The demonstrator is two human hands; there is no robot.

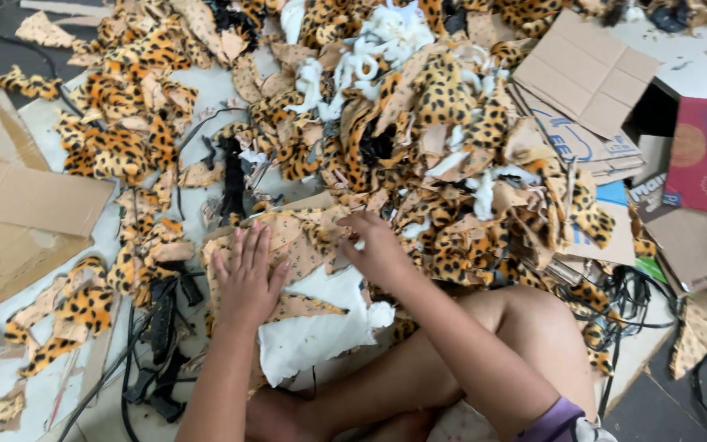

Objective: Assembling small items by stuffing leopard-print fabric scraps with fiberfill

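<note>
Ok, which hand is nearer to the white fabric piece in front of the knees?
The left. The left hand lies flat on the leopard-print pieces right at the white fabric piece's upper left edge. The right hand rests farther up, on the scraps above it.

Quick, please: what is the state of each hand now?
Left hand: open, flat on the leopard-print fabric pieces, holding nothing.
Right hand: fingers curled on the same fabric; whether it grips cannot be told.

left hand [247, 278] flat on leopard-print fabric scraps [288, 237], right hand [380, 250] beside
</note>
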